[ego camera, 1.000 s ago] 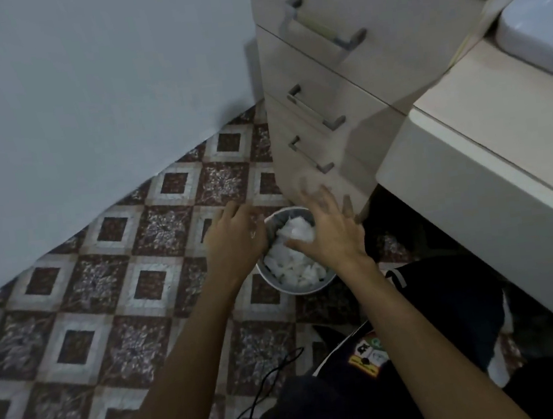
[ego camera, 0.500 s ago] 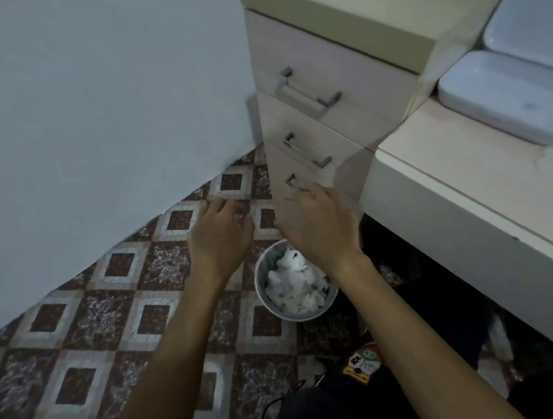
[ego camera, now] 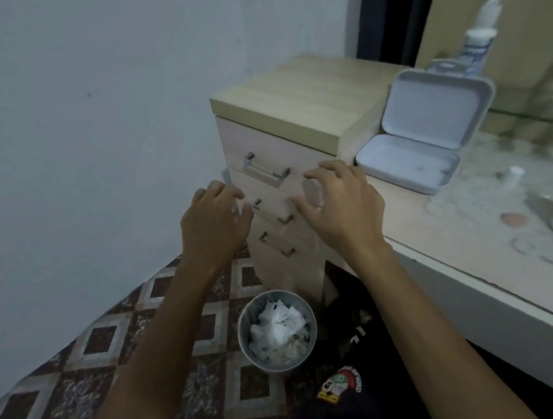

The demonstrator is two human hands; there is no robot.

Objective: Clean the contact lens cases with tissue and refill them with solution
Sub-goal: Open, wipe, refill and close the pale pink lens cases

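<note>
Both hands have risen from the bin (ego camera: 276, 330), where the used tissue (ego camera: 278, 326) now lies. Left hand (ego camera: 214, 223) and right hand (ego camera: 340, 209): grip released, empty. Wiping prob. done; solution bottle (ego camera: 478, 45), blurred, waits on bench (ego camera: 460, 233).

No legible text — labels blurred.

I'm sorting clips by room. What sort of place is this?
Probably a bedroom vanity corner at home: a drawer unit beside a desk with a mirror, and a small bin of used tissues on patterned floor tiles.
</note>
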